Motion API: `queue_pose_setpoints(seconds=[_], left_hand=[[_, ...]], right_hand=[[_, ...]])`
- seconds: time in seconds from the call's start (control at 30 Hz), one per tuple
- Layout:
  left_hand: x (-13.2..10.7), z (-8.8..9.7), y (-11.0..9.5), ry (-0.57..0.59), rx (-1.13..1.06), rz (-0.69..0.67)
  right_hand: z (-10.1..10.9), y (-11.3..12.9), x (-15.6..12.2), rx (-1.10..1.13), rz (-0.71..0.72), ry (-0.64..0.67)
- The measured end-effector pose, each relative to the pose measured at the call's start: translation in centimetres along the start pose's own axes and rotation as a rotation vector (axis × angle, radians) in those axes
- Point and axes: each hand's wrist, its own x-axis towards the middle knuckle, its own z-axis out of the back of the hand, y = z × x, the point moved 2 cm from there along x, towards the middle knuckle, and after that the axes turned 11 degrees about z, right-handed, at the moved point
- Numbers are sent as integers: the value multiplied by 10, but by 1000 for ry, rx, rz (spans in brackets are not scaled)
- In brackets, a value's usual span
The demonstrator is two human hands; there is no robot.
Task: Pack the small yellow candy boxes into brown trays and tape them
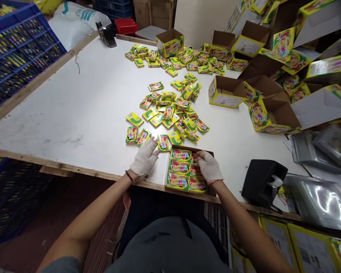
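At the table's front edge stands an open display carton (168,170) holding rows of small yellow-green TWINS boxes (179,167). My right hand (209,167), in a white glove with bare fingertips, reaches over the carton's right wall. Its fingers are closed on a small TWINS box (193,156) at the far right inside, which they partly hide. To the left of the carton, my left hand (144,158), gloved alike, rests with fingers stretched out and apart. Its fingertips touch the loose small boxes (143,136) there; another small box (163,143) lies just right of them.
A loose heap of small boxes (167,113) spreads beyond the carton, with more farther back. Empty display cartons (227,91) pile up on the right. A black tape dispenser (258,182) and clear plastic packs (324,197) sit front right. A blue crate (22,49) is at left.
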Motion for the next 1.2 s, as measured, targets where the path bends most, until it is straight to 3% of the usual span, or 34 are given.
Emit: queue_pose_setpoints(seconds=[0.07, 0.13, 0.27, 0.37, 0.5, 0.63, 0.73, 0.83, 0.9, 1.03, 1.13, 1.2], left_hand=[[-11, -19, -18, 104, -145, 27], [-22, -40, -32, 173, -256, 139], [-36, -60, -37, 195, -424, 265], [-30, -44, -29, 139, -390, 216], [-12, -7, -11, -29, 111, 202], [-8, 4, 10, 7, 469, 311], [-15, 3, 20, -29, 395, 372], [-27, 6, 15, -157, 145, 456], [-37, 8, -4, -258, -27, 350], [-63, 0, -61, -339, -138, -70], [-80, -8, -88, -258, -125, -270], [-82, -7, -85, -178, -122, -286]], right_hand=[[-8, 2, -5, 91, -69, 39], [-14, 8, -11, 18, -12, 23], [-18, 13, -20, -82, 72, 11], [-22, 8, -24, 141, 37, 20], [-33, 8, -30, 264, 87, 8], [-31, 9, -30, 346, 56, 27], [-11, 6, -25, 420, -58, -50], [4, 14, -25, 406, -57, -94], [0, 29, -29, 442, -26, -21], [-26, 72, -44, 512, 134, 199], [-28, 88, -48, 411, 238, 147], [-17, 84, -44, 334, 222, 134]])
